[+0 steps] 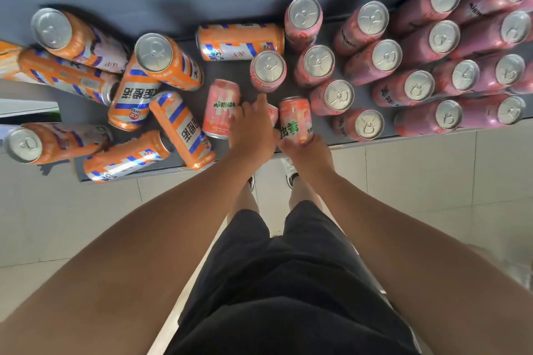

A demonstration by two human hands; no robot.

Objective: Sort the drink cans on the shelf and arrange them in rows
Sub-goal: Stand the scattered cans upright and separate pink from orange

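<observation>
My right hand (307,153) grips a pink Mirinda can (295,119); my left hand (253,130) covers another pink can (273,113) beside it.

Single view: a wide-angle camera worn on the head looks forward and steeply down, close above the dark grey flat shelf (227,70) in the upper frame; black fabric shorts (288,282) and pale tiled floor (432,181) lie below.

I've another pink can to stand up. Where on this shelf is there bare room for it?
The bare shelf patch between the orange can lying at the back and the lying Mirinda can is freest. A second gap lies left among the tumbled orange cans. The pink rows on the right are packed.
</observation>
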